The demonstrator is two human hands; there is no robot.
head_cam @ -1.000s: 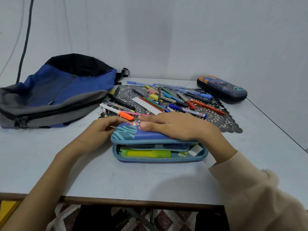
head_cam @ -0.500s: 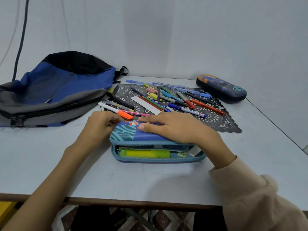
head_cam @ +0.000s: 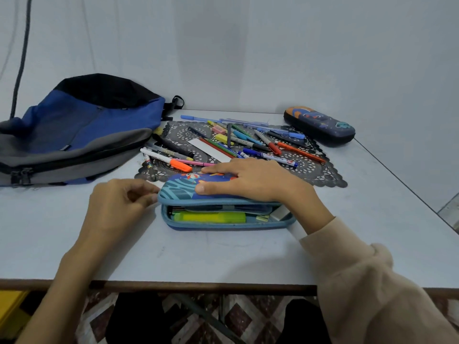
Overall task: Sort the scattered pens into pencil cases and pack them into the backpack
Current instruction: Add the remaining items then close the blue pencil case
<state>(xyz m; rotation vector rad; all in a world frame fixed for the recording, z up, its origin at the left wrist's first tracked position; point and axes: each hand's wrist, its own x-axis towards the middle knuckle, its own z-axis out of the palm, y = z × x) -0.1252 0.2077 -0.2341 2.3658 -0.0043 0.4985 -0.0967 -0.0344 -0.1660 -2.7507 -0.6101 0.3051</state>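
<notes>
Pencil case [head_cam: 178, 192]: centre of frame, on the table [head_cam: 223, 254]; lid part raised, with a yellow highlighter [head_cam: 210, 217] visible inside.
Right hand [head_cam: 255, 180]: lay flat on the lid, fingers straight, pressing down.
Left hand [head_cam: 119, 207]: fingers were curled at the case's left end. Whether they pinched the zip pull could not be told.
Handling, case: judged a light, semi-rigid shell with a smooth top, liable to slide. Hold with a palm on the lid and the other hand at the zip.
Pens [head_cam: 248, 145]: loose on the black lace mat [head_cam: 323, 175], above centre. Judged light and prone to rolling; pinch mid-barrel.
Second case [head_cam: 320, 126]: upper right, closed.
Backpack [head_cam: 74, 130]: upper left, soft fabric, lying flat.
</notes>
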